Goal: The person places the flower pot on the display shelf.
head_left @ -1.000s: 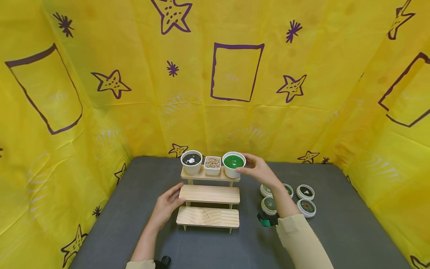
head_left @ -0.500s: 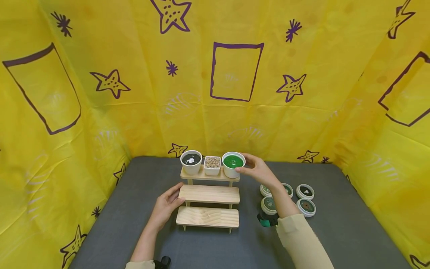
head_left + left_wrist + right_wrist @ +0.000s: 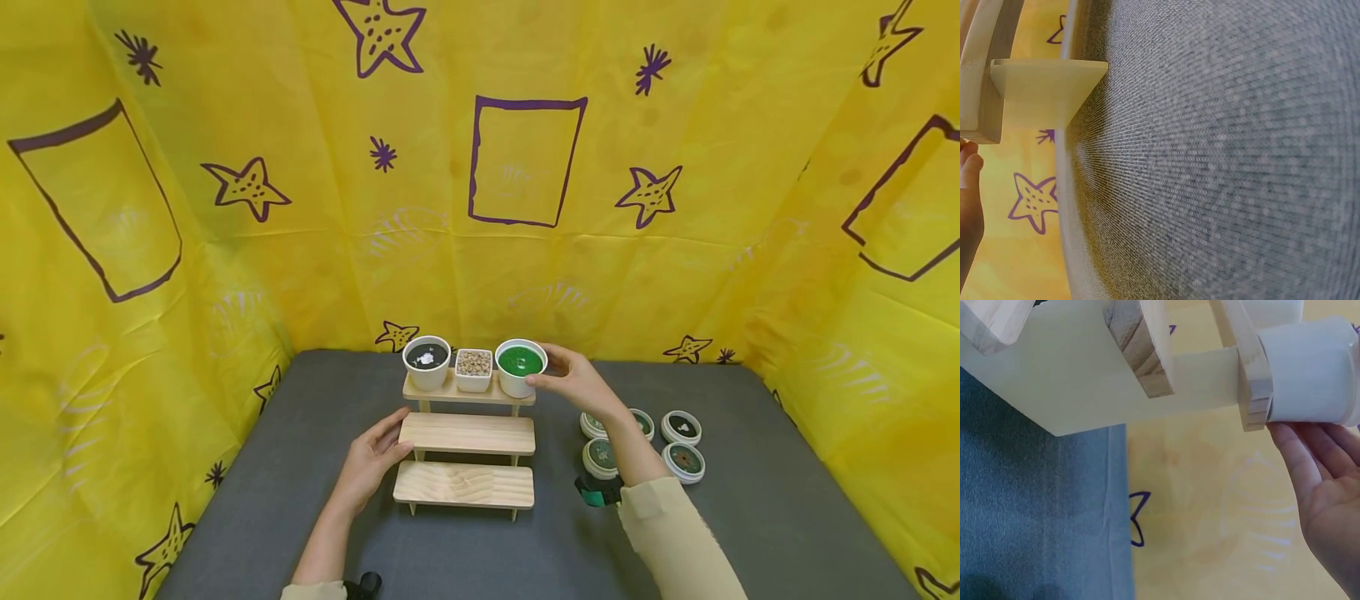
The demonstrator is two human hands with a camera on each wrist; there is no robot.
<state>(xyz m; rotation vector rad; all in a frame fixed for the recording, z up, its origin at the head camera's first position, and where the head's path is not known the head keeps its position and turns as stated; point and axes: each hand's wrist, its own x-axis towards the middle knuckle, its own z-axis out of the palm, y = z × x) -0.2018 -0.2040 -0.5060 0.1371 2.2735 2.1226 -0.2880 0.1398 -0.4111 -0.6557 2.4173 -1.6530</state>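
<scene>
With the middle shelf (image 3: 467, 433) of the wooden stand (image 3: 480, 483) serving as the clock's centre in the head view, the green-filled cup (image 3: 517, 385) is sitting between one and two o'clock, at the end of the top shelf (image 3: 444, 395). The right hand (image 3: 579, 385) is gripping it from its three o'clock side, the thumb pressing the near wall and the fingers reaching behind. At nine o'clock the left hand (image 3: 371, 457) is holding the end of the middle shelf, its thumb touching near the front corner and its fingers near the far one (the left wrist view is catching only part of that hand).

A dark-filled cup (image 3: 427, 379) is standing at eleven o'clock and a square bowl (image 3: 474, 382) of pale grains at twelve, both sharing the top shelf. At three o'clock several round containers (image 3: 683, 464) are resting on the grey surface (image 3: 757, 533), some lying partly behind the right forearm. Yellow cloth (image 3: 330, 275) with purple stars is hanging beyond, at twelve o'clock.
</scene>
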